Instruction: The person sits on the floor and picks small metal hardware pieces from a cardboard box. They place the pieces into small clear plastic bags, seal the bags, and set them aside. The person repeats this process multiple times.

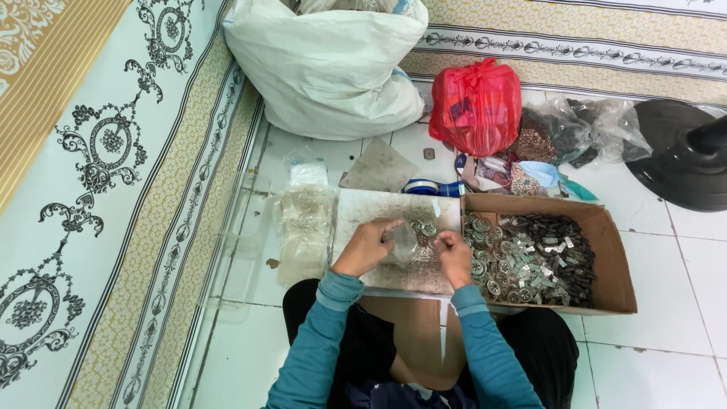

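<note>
My left hand (367, 246) grips a small clear plastic bag (404, 244) over a worn white board (371, 208) resting on my lap. My right hand (454, 256) pinches something small at the bag's right side, fingers closed; what it holds is too small to tell. A few round silver metal pieces (424, 226) lie on the board just beyond the bag. To the right sits a brown cardboard box (617, 261) filled with several silver round parts and dark small parts (530, 257).
A stack of clear plastic bags (304, 220) lies left of the board. Behind are a big white sack (329, 68), a red plastic bag (477, 106), clear bags with dark pieces (568, 132), a tape roll (424, 187) and a black fan base (681, 151). Patterned mat on the left.
</note>
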